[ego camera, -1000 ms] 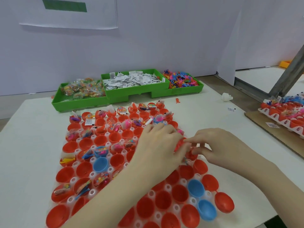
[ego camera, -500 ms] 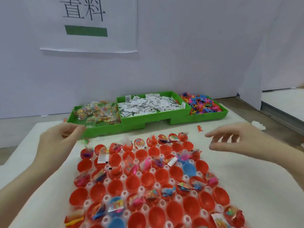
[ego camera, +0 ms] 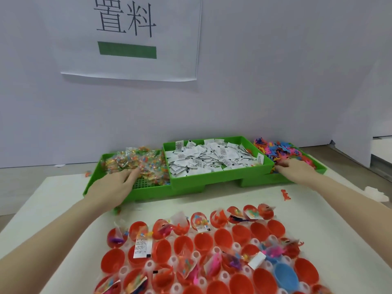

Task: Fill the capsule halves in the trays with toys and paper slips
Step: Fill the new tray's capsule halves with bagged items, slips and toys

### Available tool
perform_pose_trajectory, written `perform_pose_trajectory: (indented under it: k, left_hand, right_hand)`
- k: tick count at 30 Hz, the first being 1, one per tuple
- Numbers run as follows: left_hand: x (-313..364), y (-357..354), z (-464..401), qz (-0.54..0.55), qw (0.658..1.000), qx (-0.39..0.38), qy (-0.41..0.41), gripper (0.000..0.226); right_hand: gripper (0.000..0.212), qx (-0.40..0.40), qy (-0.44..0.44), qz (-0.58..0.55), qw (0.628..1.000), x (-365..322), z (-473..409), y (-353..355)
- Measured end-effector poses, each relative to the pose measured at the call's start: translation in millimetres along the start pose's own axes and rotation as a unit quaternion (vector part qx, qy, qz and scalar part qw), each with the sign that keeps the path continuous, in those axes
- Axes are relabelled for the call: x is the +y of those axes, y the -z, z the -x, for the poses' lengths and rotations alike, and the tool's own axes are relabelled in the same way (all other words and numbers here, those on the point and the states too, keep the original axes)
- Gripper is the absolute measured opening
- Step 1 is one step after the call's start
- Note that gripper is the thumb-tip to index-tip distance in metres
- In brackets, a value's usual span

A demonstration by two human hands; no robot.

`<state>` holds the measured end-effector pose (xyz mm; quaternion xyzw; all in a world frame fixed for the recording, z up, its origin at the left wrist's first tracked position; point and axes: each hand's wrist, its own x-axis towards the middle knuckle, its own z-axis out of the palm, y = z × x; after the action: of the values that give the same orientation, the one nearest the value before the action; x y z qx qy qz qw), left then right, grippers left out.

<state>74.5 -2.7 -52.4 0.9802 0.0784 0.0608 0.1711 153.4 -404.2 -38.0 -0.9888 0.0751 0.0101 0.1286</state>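
The head view is filled by a white-covered bench (ego camera: 318, 209) set against a pale wall, on which a paper sign (ego camera: 131, 37) with two printed characters and a green bar is hung. Three green bins are lined up side by side along the far edge of the bench: the left bin (ego camera: 148, 188) is loaded with clear toy packets (ego camera: 135, 162), the middle bin (ego camera: 212, 178) with white paper slips (ego camera: 212, 159), and the right bin (ego camera: 318, 167) with small coloured plastic figures (ego camera: 282, 150). One red figure (ego camera: 285, 195) is seen lying loose on the bench in front of the right bin.

Nearer the camera, a clear capsule tray (ego camera: 212, 251) is laid flat, its rows running left to right across the bench and its cups facing upward. Mostly red halves are held in it, with one blue half (ego camera: 285, 275) at the near right; an exact count cannot be made, since the tray is cut off by the frame. Packets and slips are seen in many halves, while others are bare.

The left hand (ego camera: 115, 187) is laid in the left bin, fingers extended onto the packets. The right hand (ego camera: 294, 168) is reached into the right bin with fingers curled among the figures; whether anything is gripped cannot be told.
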Motion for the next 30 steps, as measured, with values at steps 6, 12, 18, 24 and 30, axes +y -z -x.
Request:
perform_pose_trajectory:
  k: [6,12,18,24,30]
  left_hand:
    - [-1.1,-3.0,-10.6,0.068,0.995,0.06,0.045,0.042]
    - [-5.6,-4.7,-14.4,0.118,0.988,0.081,0.06,0.015]
    - [-5.3,-7.4,-13.7,0.154,0.981,0.095,0.071,0.008]
    - [-6.4,-12.2,-15.4,0.133,0.98,0.131,0.073,0.028]
    - [-6.8,-15.9,-14.3,0.129,0.98,0.148,0.02,0.029]
  right_hand:
    - [0.023,0.055,-0.018,-0.115,0.992,-1.9,-8.6,3.0]
    - [0.009,0.114,0.01,-0.137,0.984,-3.9,-4.5,1.0]
    - [0.016,0.213,0.016,-0.238,0.947,-7.4,1.3,7.7]
    - [0.007,0.211,-0.05,-0.394,0.893,-25.5,4.2,20.9]
    - [0.027,0.131,-0.039,-0.371,0.919,-65.1,5.3,30.5]
